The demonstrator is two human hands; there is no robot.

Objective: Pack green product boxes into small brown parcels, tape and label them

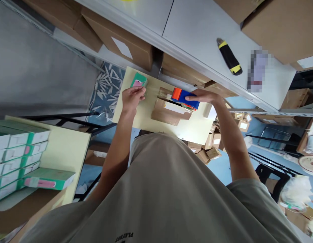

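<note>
Tape dispenser [185, 98], blue with an orange end: held in the right hand [200, 96], over the edge of the brown cardboard box [171, 113] on the pale yellow table [194, 130].

Setting, by descending size:
- Grey shirt [166, 189] of the wearer, filling the lower middle of the view, with small dark lettering near the bottom.
- White shelf [192, 27], running diagonally across the top, beyond the pale yellow table.
- Side table [67, 145] at far left, bearing a stack of green-and-white boxes [17, 155]; beside the stack, one more green box with a pink panel [47, 179], lying flat.
- Large cartons [126, 40] under the white shelf, one with a white label.

Work area:
- Brown cardboard box, near the middle of the pale yellow table, with a white label strip. Contents: cannot tell.
- Right hand: fingers clamped on the tape dispenser, thumb across the blue body.
- Left hand [134, 98]: fingers curled, tips drawn together, at the near edge of the small green box [139, 80]. Contact, or anything thin in the pinch: cannot tell.
- Black-and-yellow utility knife [229, 57], lying on the white shelf, well apart from both hands.
</note>
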